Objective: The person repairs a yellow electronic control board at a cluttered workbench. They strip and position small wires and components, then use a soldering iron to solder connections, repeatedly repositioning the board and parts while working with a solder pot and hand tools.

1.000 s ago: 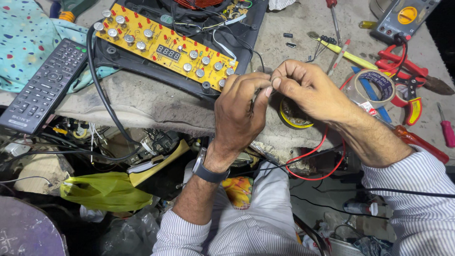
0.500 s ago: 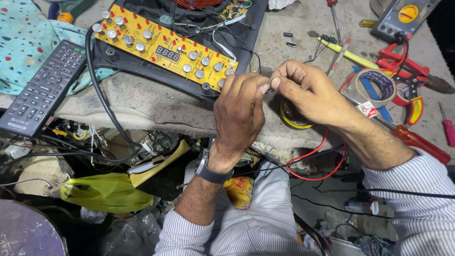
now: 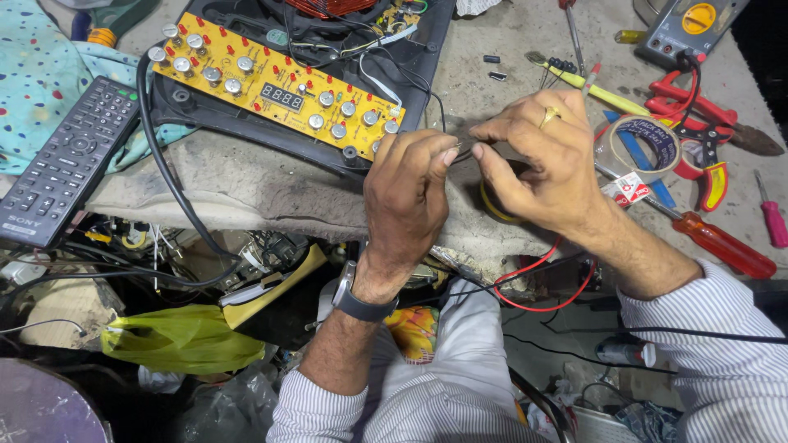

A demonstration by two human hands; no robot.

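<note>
While a thin wire end (image 3: 462, 148) is pinched between left hand (image 3: 408, 197) & right hand (image 3: 538, 160) near the bench's front edge, by the yellow circuit board (image 3: 271, 86), it could be snapped if overtwisted, or slip free.

Left hand (image 3: 410, 197) raised, fingers curled, thumb and forefinger pinched; right hand (image 3: 538, 160) opposite, fingertips meeting the left's; both forearms bare, striped sleeves pushed back.
</note>
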